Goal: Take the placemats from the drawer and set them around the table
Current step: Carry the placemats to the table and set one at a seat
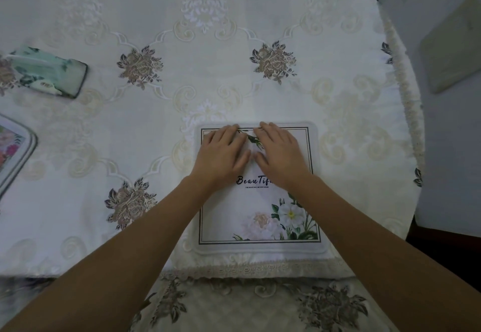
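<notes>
Placemat [260, 201] under both palms, lying flat at the near edge of the desk [182, 76], on the embroidered cloth. Your left grip [222, 153] and right grip [279, 149] rest side by side on its far half, fingers spread and flat, pinching nothing. This looks like the smoothing step of one setting. Next, you lift both grips clear and fetch another mat; a second one [13, 149] shows far off your left grip.
</notes>
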Action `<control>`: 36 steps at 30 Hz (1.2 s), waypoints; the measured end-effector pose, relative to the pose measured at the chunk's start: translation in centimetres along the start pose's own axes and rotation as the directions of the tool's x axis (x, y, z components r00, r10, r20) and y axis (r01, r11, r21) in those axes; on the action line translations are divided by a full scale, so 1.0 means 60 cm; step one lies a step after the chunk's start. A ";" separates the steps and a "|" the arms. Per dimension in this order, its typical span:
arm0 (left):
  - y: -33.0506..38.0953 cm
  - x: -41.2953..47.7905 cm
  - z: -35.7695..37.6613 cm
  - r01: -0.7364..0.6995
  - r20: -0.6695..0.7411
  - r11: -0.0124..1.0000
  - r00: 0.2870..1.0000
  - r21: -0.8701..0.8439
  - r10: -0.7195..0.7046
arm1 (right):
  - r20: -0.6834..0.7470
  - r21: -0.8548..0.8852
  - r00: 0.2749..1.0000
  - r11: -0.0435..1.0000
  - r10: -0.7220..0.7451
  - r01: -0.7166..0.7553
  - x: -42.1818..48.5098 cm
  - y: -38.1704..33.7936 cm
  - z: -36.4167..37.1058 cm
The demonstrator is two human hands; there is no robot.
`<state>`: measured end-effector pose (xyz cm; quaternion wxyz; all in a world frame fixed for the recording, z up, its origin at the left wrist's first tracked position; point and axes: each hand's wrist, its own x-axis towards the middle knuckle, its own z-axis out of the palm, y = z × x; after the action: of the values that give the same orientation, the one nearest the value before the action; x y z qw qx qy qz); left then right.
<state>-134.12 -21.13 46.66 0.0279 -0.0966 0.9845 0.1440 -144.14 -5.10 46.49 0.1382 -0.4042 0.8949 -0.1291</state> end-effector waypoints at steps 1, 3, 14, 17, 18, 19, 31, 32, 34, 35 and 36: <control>-0.006 -0.002 0.000 -0.002 0.005 1.000 1.000 0.017 0.002 | 0.005 -0.011 1.000 1.000 0.009 -0.009 -0.003 0.007 -0.001; -0.020 -0.010 -0.002 0.017 0.002 0.999 1.000 0.028 -0.017 | -0.007 -0.010 0.999 0.999 0.045 -0.045 -0.014 0.024 -0.009; -0.043 -0.057 -0.025 0.125 -0.002 0.991 0.992 -0.043 -0.126 | -0.013 0.021 0.977 0.977 0.214 -0.214 -0.079 0.079 -0.038; -0.036 -0.096 -0.023 0.147 0.019 0.988 0.989 -0.048 -0.146 | -0.003 0.044 0.974 0.973 0.227 -0.226 -0.113 0.072 -0.030; -0.033 -0.113 -0.021 0.151 0.029 0.987 0.988 -0.052 -0.150 | -0.008 0.056 0.975 0.973 0.223 -0.222 -0.129 0.071 -0.027; -0.030 -0.132 -0.019 0.149 0.035 0.987 0.988 -0.054 -0.147 | -0.015 0.068 0.976 0.974 0.217 -0.216 -0.146 0.069 -0.022; 0.019 -0.327 0.009 0.118 0.123 0.992 0.986 -0.035 -0.113 | 0.046 0.134 0.966 0.956 0.256 -0.259 -0.374 0.049 0.006; 0.021 -0.332 0.007 0.118 0.127 0.993 0.985 -0.027 -0.114 | 0.048 0.133 0.964 0.955 0.262 -0.266 -0.378 0.049 0.005; 0.025 -0.339 0.002 0.114 0.116 0.993 0.987 -0.020 -0.111 | 0.053 0.141 0.958 0.947 0.283 -0.288 -0.377 0.044 0.001; 0.029 -0.341 -0.002 0.117 0.107 0.993 0.988 -0.023 -0.114 | 0.055 0.150 0.954 0.942 0.295 -0.300 -0.373 0.038 -0.002; 0.033 -0.343 -0.006 0.126 0.104 0.992 0.987 -0.031 -0.122 | 0.056 0.153 0.951 0.939 0.304 -0.309 -0.369 0.030 -0.003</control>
<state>-114.34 -15.63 49.25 0.0852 -0.1508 0.9709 0.1653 -131.40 12.90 49.22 0.2028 -0.2497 0.9313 -0.1707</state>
